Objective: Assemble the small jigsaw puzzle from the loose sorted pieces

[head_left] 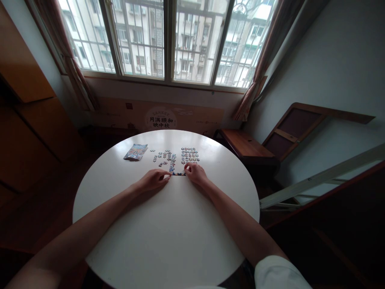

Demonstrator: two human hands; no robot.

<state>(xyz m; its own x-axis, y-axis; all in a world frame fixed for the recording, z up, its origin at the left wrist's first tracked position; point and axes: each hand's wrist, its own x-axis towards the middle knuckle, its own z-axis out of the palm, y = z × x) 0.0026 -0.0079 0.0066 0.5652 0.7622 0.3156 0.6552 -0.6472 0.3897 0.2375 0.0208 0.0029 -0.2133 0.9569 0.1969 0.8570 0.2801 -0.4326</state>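
On the white table, joined jigsaw pieces form an L: a dark bottom strip (178, 174) and a column (172, 163) rising from its left end. My left hand (154, 179) is closed, its fingertips pinching the L's lower left corner. At the strip's right end my right hand (195, 173) is curled, thumb and forefinger together on a puzzle piece that they mostly hide. Loose jigsaw pieces (160, 155) lie scattered left of the column. Beyond my right hand, more loose pieces (189, 154) are laid out in rows.
A colourful puzzle packet (136, 152) lies on the round white table (168, 228), toward the back left. Behind the table is a printed panel (192, 114) below barred windows. A wooden bench (243, 142) stands past the right rear edge, and a pale ladder-like frame (319, 186) leans at right.
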